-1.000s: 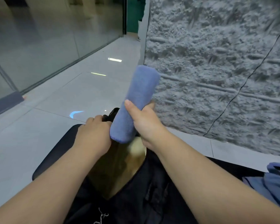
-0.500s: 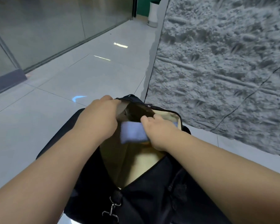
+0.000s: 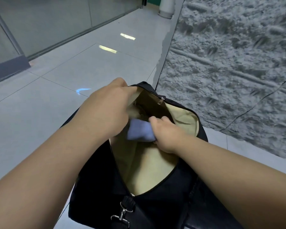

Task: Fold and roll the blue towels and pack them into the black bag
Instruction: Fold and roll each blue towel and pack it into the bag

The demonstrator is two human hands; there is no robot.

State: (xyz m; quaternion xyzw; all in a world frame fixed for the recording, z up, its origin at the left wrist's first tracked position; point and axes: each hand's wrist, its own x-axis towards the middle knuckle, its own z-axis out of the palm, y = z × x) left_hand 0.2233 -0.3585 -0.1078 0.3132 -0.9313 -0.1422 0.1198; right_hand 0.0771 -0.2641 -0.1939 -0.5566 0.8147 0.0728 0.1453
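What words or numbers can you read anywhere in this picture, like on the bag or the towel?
None: no words, numbers or brand names can be read.
Open black fabric bag with beige lining: no label shows.
Rolled blue towel, held by the right hand: plain.
Silver metal zipper pull: too small to tell.
Blue curved light mark on the grey tiled floor: a shape, not a letter.

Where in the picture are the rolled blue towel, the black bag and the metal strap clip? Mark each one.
rolled blue towel (image 3: 139, 131): head view, middle of the exposed roll.
black bag (image 3: 157, 210): head view, near outer black panel.
metal strap clip (image 3: 122, 215): head view, silver swivel hook.
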